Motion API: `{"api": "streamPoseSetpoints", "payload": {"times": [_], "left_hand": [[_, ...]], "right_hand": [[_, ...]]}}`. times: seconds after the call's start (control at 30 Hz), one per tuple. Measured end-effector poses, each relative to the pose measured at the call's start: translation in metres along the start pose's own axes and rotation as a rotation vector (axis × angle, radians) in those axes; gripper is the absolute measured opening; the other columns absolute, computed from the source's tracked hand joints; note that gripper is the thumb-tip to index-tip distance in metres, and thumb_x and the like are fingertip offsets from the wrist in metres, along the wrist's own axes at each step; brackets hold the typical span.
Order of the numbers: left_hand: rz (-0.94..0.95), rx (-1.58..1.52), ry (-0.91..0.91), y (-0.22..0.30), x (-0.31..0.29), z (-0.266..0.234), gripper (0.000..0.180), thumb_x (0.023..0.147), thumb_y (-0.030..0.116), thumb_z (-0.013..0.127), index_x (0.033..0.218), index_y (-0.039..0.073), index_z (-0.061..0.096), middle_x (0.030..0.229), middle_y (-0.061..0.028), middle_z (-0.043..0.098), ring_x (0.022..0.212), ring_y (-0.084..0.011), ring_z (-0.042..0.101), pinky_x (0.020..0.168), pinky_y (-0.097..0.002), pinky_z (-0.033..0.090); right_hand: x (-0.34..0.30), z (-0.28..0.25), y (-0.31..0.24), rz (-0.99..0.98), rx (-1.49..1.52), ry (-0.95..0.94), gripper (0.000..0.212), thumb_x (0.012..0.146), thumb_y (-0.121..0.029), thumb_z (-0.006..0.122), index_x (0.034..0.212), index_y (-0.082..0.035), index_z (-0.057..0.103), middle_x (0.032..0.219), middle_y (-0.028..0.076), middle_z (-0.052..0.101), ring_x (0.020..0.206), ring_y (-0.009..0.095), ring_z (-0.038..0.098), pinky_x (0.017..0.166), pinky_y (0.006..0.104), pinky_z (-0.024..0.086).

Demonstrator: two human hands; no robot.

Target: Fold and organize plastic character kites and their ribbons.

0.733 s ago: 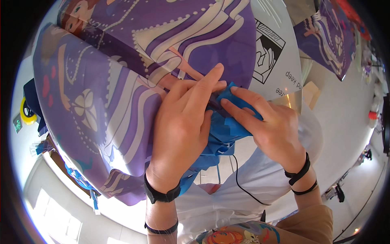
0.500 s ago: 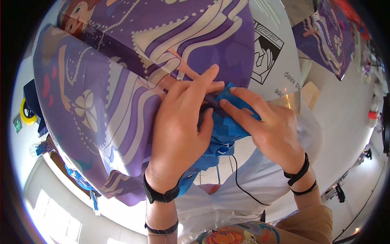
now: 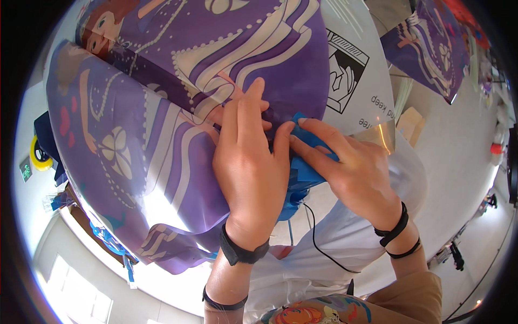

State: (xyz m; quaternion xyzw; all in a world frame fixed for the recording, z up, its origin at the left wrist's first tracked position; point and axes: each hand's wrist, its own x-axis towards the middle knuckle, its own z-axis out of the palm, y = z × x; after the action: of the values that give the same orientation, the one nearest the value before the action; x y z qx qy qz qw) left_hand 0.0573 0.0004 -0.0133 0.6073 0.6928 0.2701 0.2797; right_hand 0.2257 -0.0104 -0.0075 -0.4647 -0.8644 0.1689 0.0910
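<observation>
A large shiny plastic film (image 3: 294,75), purple with a printed figure in a gown, spreads in front of me and folds over toward the left. My left hand (image 3: 251,167) lies across its near edge, fingers stretched forward and thumb reaching toward my right fingertips. Crumpled blue plastic (image 3: 306,174) lies under and between the hands. My right hand (image 3: 359,175) pinches the upper part of this blue plastic against the film's edge. What lies under my left palm is hidden.
A thin black cable (image 3: 314,237) hangs from beneath the blue plastic over my white-clothed lap (image 3: 345,232). Farther right is another purple printed piece (image 3: 426,51). A yellow ring-shaped object (image 3: 39,154) shows at the left, above a wooden-edged surface with blue items.
My left hand has shifted right and turned more upright, its thumb now by the right fingertips. The right hand moved slightly left, still on the blue plastic. The film has shifted slightly.
</observation>
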Motion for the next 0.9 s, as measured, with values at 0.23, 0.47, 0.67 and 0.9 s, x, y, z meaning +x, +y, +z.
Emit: {"api": "streamPoseSetpoints", "payload": {"times": [0.23, 0.47, 0.67, 0.9], "left_hand": [[-0.067, -0.051, 0.021, 0.0, 0.003, 0.008, 0.052, 0.08, -0.005, 0.074, 0.129, -0.001, 0.057, 0.095, -0.0105, 0.059, 0.075, -0.023, 0.058, 0.07, -0.0346, 0.05], [-0.059, -0.036, 0.015, -0.005, 0.008, 0.009, 0.045, 0.086, -0.009, 0.067, 0.129, -0.003, 0.056, 0.098, -0.0126, 0.057, 0.079, -0.0242, 0.06, 0.072, -0.0346, 0.051], [-0.219, -0.515, 0.022, 0.038, -0.018, -0.044, 0.034, 0.099, -0.009, 0.049, 0.131, -0.002, 0.055, 0.117, -0.0135, 0.062, 0.105, -0.0222, 0.068, 0.086, -0.0299, 0.055], [0.087, -0.063, 0.13, 0.148, -0.04, -0.188, 0.044, 0.097, 0.008, 0.056, 0.14, 0.001, 0.054, 0.123, -0.0159, 0.068, 0.105, -0.0236, 0.07, 0.09, -0.0367, 0.057]], "right_hand": [[-0.004, 0.005, 0.001, 0.0, 0.003, 0.014, 0.038, 0.077, -0.013, 0.071, 0.115, -0.017, 0.074, 0.125, -0.003, 0.061, 0.066, 0.011, 0.062, 0.052, 0.0269, 0.05], [-0.011, -0.002, 0.009, 0.065, 0.194, 0.043, 0.038, 0.078, -0.009, 0.074, 0.115, -0.014, 0.074, 0.126, 0.002, 0.062, 0.073, 0.017, 0.067, 0.058, 0.0299, 0.054], [-0.014, -0.031, 0.058, 0.478, 0.658, 0.556, 0.027, 0.089, -0.009, 0.074, 0.115, -0.007, 0.072, 0.107, 0.002, 0.073, 0.086, 0.014, 0.069, 0.065, 0.0247, 0.052], [-0.019, -0.049, 0.113, 0.743, 1.301, 0.689, 0.024, 0.095, -0.017, 0.07, 0.117, -0.007, 0.073, 0.101, -0.001, 0.071, 0.063, -0.001, 0.04, 0.053, 0.0185, 0.027]]}}
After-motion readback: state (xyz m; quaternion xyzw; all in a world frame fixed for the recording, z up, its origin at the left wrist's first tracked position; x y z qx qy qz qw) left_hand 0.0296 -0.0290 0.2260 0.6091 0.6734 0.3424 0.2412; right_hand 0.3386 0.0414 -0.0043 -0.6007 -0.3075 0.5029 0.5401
